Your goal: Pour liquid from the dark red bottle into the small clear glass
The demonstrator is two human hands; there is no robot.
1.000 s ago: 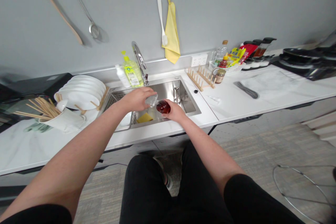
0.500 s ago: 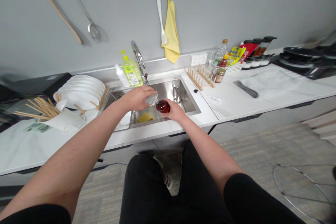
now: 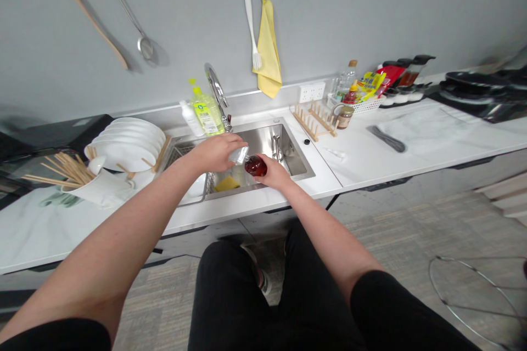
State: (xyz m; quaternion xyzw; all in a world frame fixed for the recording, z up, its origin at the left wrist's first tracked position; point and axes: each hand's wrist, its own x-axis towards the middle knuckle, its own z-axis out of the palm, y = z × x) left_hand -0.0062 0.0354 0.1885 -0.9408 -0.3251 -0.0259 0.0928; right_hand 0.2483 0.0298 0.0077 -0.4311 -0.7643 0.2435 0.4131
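Above the sink point(image 3: 302, 167), my left hand point(image 3: 218, 152) is closed around a small clear container point(image 3: 239, 155), tilted toward the right. My right hand point(image 3: 274, 173) grips a bottle of dark red liquid point(image 3: 256, 166), its narrow end pointing left at the clear container. The two mouths are very close; whether they touch I cannot tell. Below them a yellow sponge point(image 3: 227, 184) lies in the sink, beside a wire rack point(image 3: 206, 189) on the left.
A faucet point(image 3: 216, 85), a dish soap bottle point(image 3: 208, 115) and a white bottle point(image 3: 191, 119) stand behind the sink. Stacked white plates point(image 3: 127, 145) and a chopstick holder point(image 3: 99, 187) are at left. On the right are a wooden rack point(image 3: 315, 119), a jar point(image 3: 345, 118) and a seasoning basket point(image 3: 370, 105).
Both hands keep nearly the same position and hold the same things. The clear container in my left hand looks slightly turned; the view has shifted very little.
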